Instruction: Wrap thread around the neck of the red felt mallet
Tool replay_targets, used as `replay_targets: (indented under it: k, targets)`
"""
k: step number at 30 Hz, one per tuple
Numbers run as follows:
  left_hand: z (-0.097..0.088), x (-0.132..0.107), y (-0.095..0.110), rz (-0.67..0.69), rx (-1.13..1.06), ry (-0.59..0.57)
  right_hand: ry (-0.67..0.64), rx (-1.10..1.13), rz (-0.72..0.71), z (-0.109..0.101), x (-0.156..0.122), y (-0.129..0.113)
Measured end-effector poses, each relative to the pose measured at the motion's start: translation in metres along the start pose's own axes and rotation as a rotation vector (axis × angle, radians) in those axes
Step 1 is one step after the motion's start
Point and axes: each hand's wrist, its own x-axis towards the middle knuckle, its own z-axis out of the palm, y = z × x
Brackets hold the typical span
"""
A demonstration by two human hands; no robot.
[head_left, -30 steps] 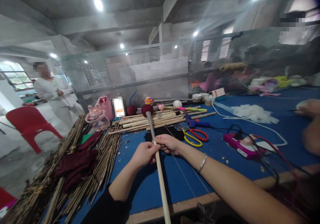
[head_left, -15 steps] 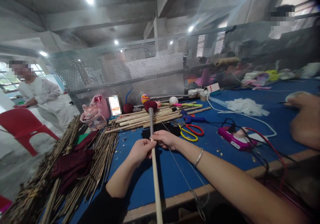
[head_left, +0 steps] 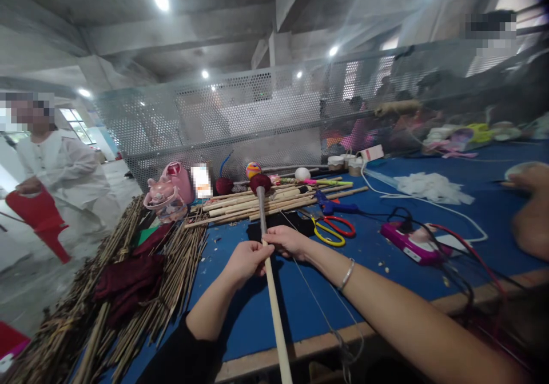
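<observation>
Left hand (head_left: 247, 260) and right hand (head_left: 289, 241) grip 1 stick (head_left: 274, 315) — upright.

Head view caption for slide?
Both hands, left and right, grip a pale wooden stick tipped with dark red ball.

Black left sleeve; silver bangle (head_left: 347, 274) on right wrist.

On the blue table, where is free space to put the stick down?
Bare blue table lies between the right hand's forearm, the scissors and the pink device. The far edge is crowded with sticks, and the left side with twig bundles.
</observation>
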Motion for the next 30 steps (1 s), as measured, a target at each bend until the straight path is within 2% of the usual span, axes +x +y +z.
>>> replay_targets:
  k: [4, 6, 10, 14, 18, 22, 25, 27, 30]
  targets:
    - [-0.002, -0.001, 0.004, -0.034, -0.221, -0.072, -0.117, 0.166, 0.013, -0.001, -0.002, -0.004]
    - [-0.003, -0.002, 0.005, -0.063, -0.284, -0.119, -0.122, 0.18, 0.003, -0.001, -0.002, -0.004]
    - [-0.007, 0.001, 0.0, -0.099, -0.119, -0.114, -0.065, 0.107, 0.008, -0.002, 0.001, 0.001]
    - [-0.007, 0.004, -0.003, -0.018, 0.043, -0.032, -0.01, 0.038, -0.014, -0.001, 0.003, 0.004]
    - [-0.004, 0.0, 0.003, 0.032, -0.045, -0.009, -0.074, 0.11, -0.027, 0.0, 0.0, 0.001]
    - [0.001, -0.004, 0.008, -0.023, -0.191, -0.067, -0.105, 0.118, -0.02, 0.0, -0.001, -0.003]
    - [0.001, -0.002, 0.004, -0.083, -0.135, -0.056, -0.041, -0.014, -0.024, 0.001, 0.0, -0.001]
    - [0.0, 0.0, 0.0, -0.077, -0.063, -0.021, 0.0, -0.091, -0.035, 0.002, 0.001, 0.0]
    - [-0.002, 0.004, -0.004, -0.065, -0.045, 0.015, -0.005, -0.092, -0.031, 0.002, 0.002, 0.002]
